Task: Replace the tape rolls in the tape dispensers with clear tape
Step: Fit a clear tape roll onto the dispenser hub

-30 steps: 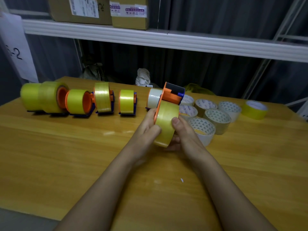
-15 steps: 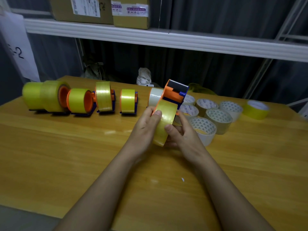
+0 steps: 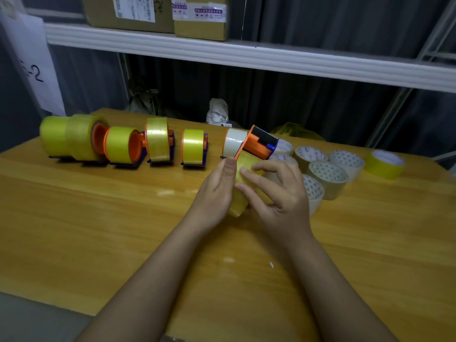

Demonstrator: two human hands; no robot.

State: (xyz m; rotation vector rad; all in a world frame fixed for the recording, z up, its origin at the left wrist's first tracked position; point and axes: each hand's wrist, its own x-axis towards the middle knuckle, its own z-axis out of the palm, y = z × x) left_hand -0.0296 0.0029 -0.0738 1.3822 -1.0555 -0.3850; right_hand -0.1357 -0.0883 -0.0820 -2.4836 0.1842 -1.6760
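Observation:
I hold an orange tape dispenser (image 3: 259,144) with a black cutter, tilted up over the middle of the table. A yellow tape roll (image 3: 238,206) is mounted in it. My left hand (image 3: 217,193) grips the dispenser and roll from the left, thumb on the roll's top edge. My right hand (image 3: 278,201) lies against the roll's right side with fingers spread, its fingertips touching the tape surface. Several clear tape rolls (image 3: 328,176) lie flat just right of my hands. The hands hide much of the yellow roll.
Along the wooden table's (image 3: 98,230) back stands a row of dispensers with yellow rolls (image 3: 158,141), and one with a whitish roll (image 3: 233,141). A loose yellow roll (image 3: 385,164) lies far right. A shelf with cardboard boxes (image 3: 199,16) hangs above.
The dispenser has dropped slightly and tilted further right. My right hand loosened its pinch on the roll and spread its fingers over it. My left thumb shifted onto the roll's top edge.

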